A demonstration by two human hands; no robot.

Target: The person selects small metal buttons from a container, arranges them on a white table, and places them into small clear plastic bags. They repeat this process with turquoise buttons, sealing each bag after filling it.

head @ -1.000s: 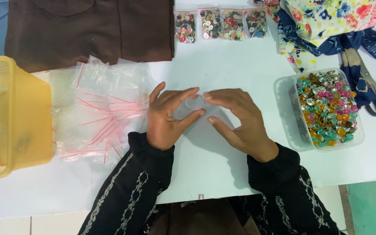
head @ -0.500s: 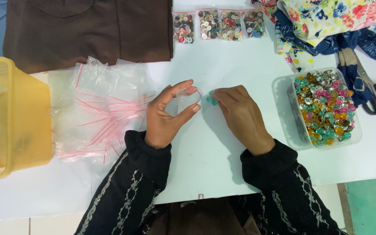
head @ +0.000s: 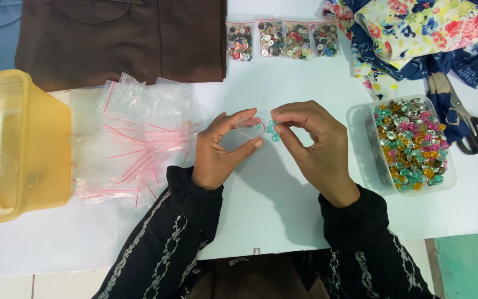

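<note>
The left hand [head: 222, 149] pinches a little clear bag [head: 250, 128] open. The right hand [head: 311, 147] pinches teal buttons [head: 273, 130], ready to slip inside gently.

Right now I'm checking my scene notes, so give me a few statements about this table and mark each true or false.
1. The left hand holds a small clear bag open. True.
2. The right hand pinches teal buttons at the bag's mouth. True.
3. The scissors lie inside the yellow tub. False: they lie at the right, beside the clear container of coloured buttons.
4. The pile of empty bags sits right of the clear container. False: it lies left of the hands.
</note>
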